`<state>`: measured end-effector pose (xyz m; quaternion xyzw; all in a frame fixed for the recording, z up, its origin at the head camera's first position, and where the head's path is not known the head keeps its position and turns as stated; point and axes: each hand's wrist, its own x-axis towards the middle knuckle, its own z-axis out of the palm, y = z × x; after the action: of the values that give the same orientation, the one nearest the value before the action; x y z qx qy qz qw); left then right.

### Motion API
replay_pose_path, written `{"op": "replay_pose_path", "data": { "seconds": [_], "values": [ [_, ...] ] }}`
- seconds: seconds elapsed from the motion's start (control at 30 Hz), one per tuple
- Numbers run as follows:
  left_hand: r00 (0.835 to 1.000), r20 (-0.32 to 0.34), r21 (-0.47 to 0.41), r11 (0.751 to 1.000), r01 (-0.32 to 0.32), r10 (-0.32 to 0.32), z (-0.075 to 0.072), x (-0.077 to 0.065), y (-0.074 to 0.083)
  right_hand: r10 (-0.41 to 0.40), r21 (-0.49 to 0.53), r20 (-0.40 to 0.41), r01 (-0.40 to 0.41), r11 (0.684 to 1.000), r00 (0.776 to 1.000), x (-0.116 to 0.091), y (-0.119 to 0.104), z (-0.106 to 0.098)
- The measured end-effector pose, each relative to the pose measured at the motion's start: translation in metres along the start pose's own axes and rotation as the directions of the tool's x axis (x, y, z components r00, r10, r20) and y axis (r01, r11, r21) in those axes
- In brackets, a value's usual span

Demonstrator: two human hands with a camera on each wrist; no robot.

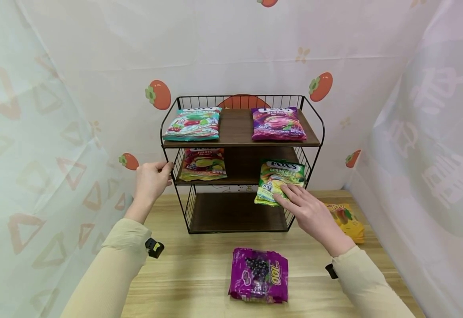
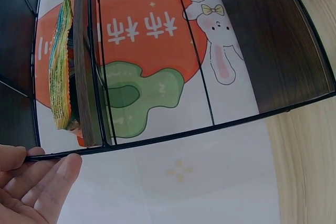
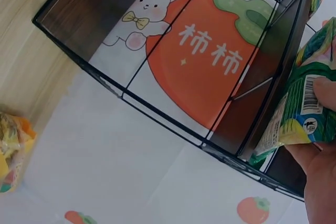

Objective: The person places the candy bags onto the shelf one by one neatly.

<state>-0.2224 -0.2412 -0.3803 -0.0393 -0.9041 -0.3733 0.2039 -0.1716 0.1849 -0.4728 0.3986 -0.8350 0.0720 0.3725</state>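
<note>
A three-tier shelf rack (image 1: 237, 212) with a black wire frame and dark brown boards stands before me. My left hand (image 1: 151, 182) is at its left side; in the left wrist view the thumb and fingers (image 2: 67, 169) pinch the wire post. My right hand (image 1: 307, 211) grips a green-and-yellow Fox's Spring Tea candy bag (image 1: 283, 170) at the right end of the middle shelf. The bag tilts out over that shelf's front edge. Seen from the right wrist, the thumb (image 3: 326, 92) presses the bag's barcode side.
On the top shelf lie a teal candy bag (image 1: 195, 126) and a purple berries bag (image 1: 278, 126). A red fruits bag (image 1: 203, 165) sits middle-left. A purple grape candy bag (image 1: 259, 276) lies on the wooden table (image 1: 184, 282), a yellow bag (image 1: 347, 223) right of the rack.
</note>
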Motion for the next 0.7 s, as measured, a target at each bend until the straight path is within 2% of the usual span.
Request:
{"op": "replay_pose_path", "data": {
  "seconds": [0.43, 0.7],
  "values": [
    [1.0, -0.003, 0.0, 1.0, -0.011, 0.011, 0.0, -0.001, 0.001, -0.052, 0.054, 0.016, 0.052, 0.997, 0.998, 0.006, 0.009, -0.008],
    [1.0, -0.002, -0.007, 1.0, -0.011, 0.011, 0.0, -0.001, 0.001, -0.012, 0.027, -0.002, 0.012, 1.0, 1.0, 0.01, 0.013, -0.004]
  ]
}}
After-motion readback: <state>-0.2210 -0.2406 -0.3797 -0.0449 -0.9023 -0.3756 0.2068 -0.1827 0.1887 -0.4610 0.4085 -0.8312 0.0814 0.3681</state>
